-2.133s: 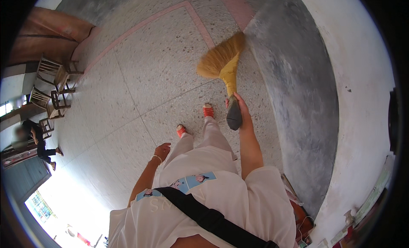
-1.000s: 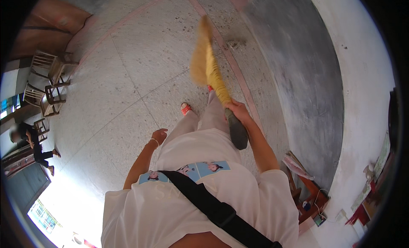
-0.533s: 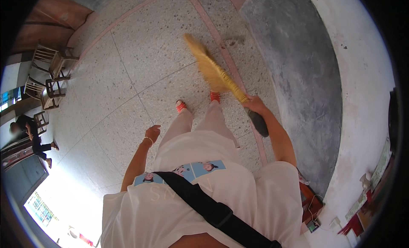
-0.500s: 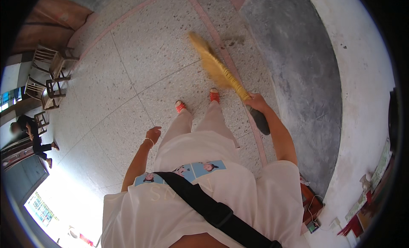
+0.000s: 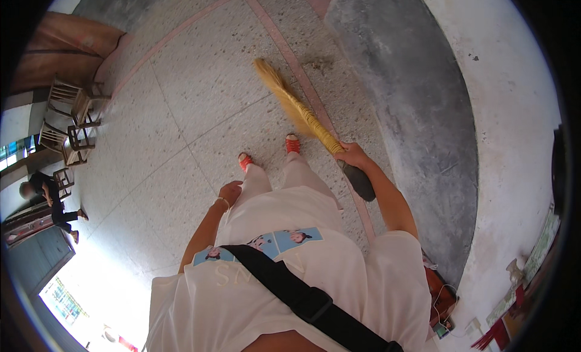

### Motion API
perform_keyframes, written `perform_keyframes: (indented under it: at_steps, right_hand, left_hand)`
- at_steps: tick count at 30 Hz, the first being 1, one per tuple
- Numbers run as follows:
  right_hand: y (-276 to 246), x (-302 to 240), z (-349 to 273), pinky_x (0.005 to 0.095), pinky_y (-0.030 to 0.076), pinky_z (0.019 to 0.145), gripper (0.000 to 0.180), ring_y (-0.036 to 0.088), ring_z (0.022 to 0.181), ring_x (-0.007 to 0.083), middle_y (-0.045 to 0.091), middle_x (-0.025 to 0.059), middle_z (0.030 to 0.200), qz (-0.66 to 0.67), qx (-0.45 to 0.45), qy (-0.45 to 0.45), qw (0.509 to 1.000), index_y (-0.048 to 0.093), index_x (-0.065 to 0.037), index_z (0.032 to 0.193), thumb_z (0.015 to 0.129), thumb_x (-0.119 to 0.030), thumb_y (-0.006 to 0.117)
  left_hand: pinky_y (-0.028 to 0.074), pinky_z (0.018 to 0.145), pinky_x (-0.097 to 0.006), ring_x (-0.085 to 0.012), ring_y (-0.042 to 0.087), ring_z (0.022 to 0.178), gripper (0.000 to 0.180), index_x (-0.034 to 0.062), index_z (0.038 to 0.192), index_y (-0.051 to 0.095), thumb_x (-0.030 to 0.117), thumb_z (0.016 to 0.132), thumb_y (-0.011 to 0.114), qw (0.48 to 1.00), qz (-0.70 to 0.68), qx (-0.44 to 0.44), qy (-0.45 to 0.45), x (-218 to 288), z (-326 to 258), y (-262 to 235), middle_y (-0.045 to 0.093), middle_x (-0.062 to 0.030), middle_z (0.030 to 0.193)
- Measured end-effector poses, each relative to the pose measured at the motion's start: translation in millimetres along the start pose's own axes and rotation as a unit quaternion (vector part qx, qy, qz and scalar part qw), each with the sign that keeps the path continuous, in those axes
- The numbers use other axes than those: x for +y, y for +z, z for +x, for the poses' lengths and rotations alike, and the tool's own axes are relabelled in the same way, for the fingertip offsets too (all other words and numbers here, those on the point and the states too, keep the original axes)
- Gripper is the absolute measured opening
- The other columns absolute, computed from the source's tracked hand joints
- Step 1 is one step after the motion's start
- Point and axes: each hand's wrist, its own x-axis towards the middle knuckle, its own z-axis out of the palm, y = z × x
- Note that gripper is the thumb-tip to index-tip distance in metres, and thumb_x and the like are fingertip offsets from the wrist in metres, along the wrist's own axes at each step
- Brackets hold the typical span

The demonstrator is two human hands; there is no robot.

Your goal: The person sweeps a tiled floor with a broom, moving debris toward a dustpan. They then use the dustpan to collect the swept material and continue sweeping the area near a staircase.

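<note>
A yellow straw broom slants across the speckled floor, its bristles pointing away from me to the far left. My right hand is wrapped round its bound neck, just above the dark grey handle end. Beside my left thigh hangs my left hand, a light bracelet at the wrist. It holds nothing, and its fingers are loosely bent, not closed into a fist. A small heap of debris lies by the pink floor stripe, right of the bristle tips and apart from them.
A raised-looking grey cement strip runs along the white wall on the right. Wooden chairs stand at the far left, with a person in dark clothes near them. Light comes through a doorway at lower left.
The broom's bristles have shifted slightly left and look less blurred. My right hand has moved a little left and nearer to me. My left hand has swung right, closer to my thigh.
</note>
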Motion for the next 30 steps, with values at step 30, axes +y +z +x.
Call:
perform_keyframes:
  at_steps: [30]
  right_hand:
    - [112,-209,0,0.0249,0.046,0.063,0.049,0.056,0.07,0.0112,0.06,0.0028,0.089,0.138,-0.162,-0.049,0.976,0.052,-0.001,0.113,0.068,-0.013,0.068]
  left_hand:
    - [0.043,0.086,-0.038,-0.0313,0.057,0.092,0.029,0.0139,0.101,0.061,0.016,0.077,0.046,0.98,-0.106,0.018,-0.165,-31,-27,-17,0.061,-0.0155,0.097]
